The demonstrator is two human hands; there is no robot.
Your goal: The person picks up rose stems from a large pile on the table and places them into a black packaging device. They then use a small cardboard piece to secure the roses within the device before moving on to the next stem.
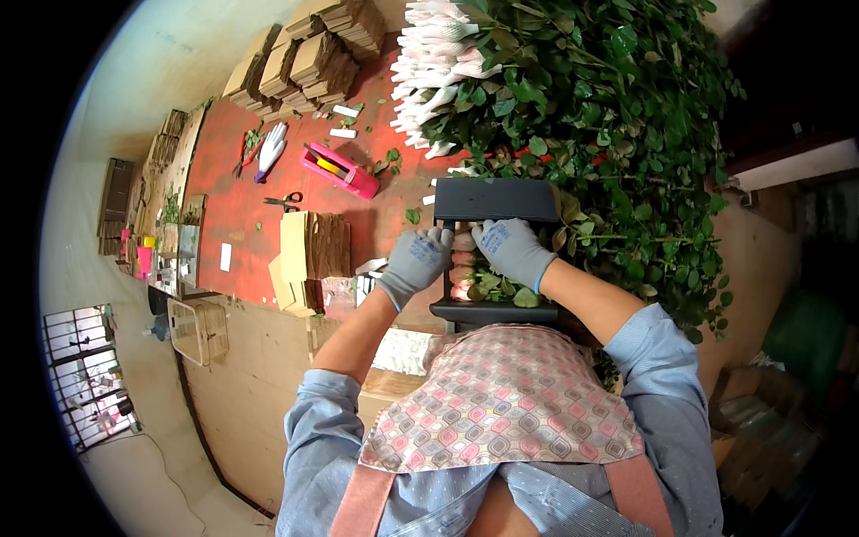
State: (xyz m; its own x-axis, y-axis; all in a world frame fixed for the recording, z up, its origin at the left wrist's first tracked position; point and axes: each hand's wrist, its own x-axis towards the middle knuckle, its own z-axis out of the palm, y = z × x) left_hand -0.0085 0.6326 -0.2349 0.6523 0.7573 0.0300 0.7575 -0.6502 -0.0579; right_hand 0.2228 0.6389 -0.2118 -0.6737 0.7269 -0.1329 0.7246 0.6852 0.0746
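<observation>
Both my hands wear grey gloves and work at a black padded stand (pixel 496 200) directly before me. Pale pink rose heads (pixel 462 276) lie in a column between its two padded sides, their leaves (pixel 500 287) pointing right. My left hand (pixel 417 260) is at the left end of the blooms, fingers bent near the frame's bar; whether it grips anything cannot be told. My right hand (pixel 513 250) reaches over the stems beside the upper blooms, its fingertips bent down and partly hidden. Just left of the stand, a stack of cardboard sheets (pixel 315 247) stands on the red table (pixel 258 221).
Net-sleeved roses (pixel 436 67) with dense foliage (pixel 604 101) are piled beyond the stand and to the right. A pink tape dispenser (pixel 339 170), black scissors (pixel 284 201), a white glove (pixel 271 152), red-handled shears (pixel 248 153) and more cardboard stacks (pixel 315 64) occupy the table.
</observation>
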